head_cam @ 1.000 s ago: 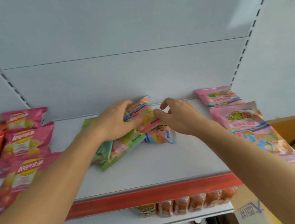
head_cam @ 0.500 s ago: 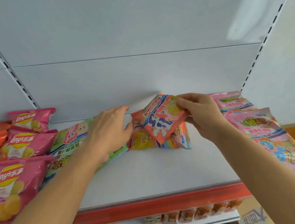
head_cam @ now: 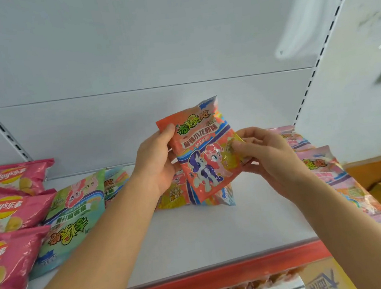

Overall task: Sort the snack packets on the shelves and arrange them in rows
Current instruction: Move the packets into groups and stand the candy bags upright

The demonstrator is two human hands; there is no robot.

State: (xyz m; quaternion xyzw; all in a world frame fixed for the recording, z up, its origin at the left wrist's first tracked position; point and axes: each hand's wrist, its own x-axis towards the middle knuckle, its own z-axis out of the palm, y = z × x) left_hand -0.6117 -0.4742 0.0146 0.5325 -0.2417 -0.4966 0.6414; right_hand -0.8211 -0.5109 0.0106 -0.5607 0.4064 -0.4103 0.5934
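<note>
Both hands, left (head_cam: 156, 165) and right (head_cam: 267, 157), grip an orange pony snack packet (head_cam: 203, 152) above the white shelf (head_cam: 218, 231) with its red front edge (head_cam: 223, 276), against a white slotted back panel (head_cam: 127, 56).

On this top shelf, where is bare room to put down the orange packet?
Bare shelf lies front and centre, between the green packets and the pink pony packets. The left end is crowded with Lay's bags.
</note>
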